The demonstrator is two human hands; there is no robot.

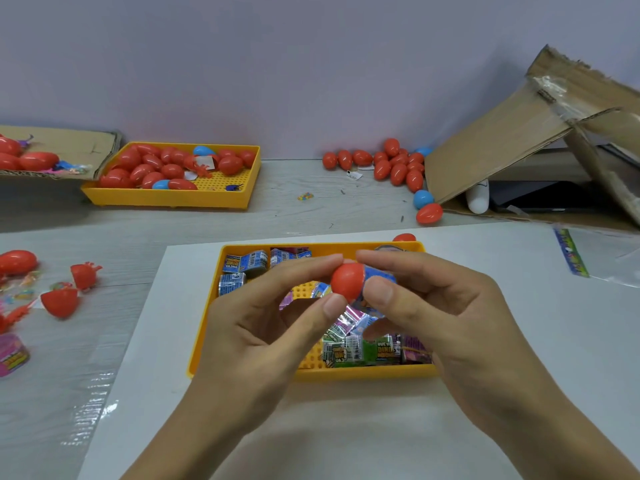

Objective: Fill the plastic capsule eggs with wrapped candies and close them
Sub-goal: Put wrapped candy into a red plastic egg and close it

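Left hand (263, 327) and right hand (446, 327) meet above the near yellow tray (204, 327), both pinching one capsule egg (348, 280). The left thumb and forefinger curl round the egg's red half, thumb below and forefinger on top; the remaining left fingers are loosely curled beneath. The right thumb presses the seam from the front while the right forefinger lies over the top, its tip almost touching the left forefinger; a blue wrapped candy (381, 275) shows between the right fingers, just beside the red half. The egg's long axis runs roughly left to right, its rounded red end pointing toward the left hand. Whether the second half of the egg is in place cannot be told.

Below the hands, the near yellow tray holds wrapped candies (360, 351) in blue, green and purple wrappers, and rests on a white sheet (346, 427) on the table (294, 209). At the left lie an open red half-shell (60, 303) and a closed red egg (17, 261). Farther back stand a second yellow tray (173, 199) filled with red and blue eggs, a loose heap of red eggs (391, 164), and a torn cardboard box (502, 147) at the right.
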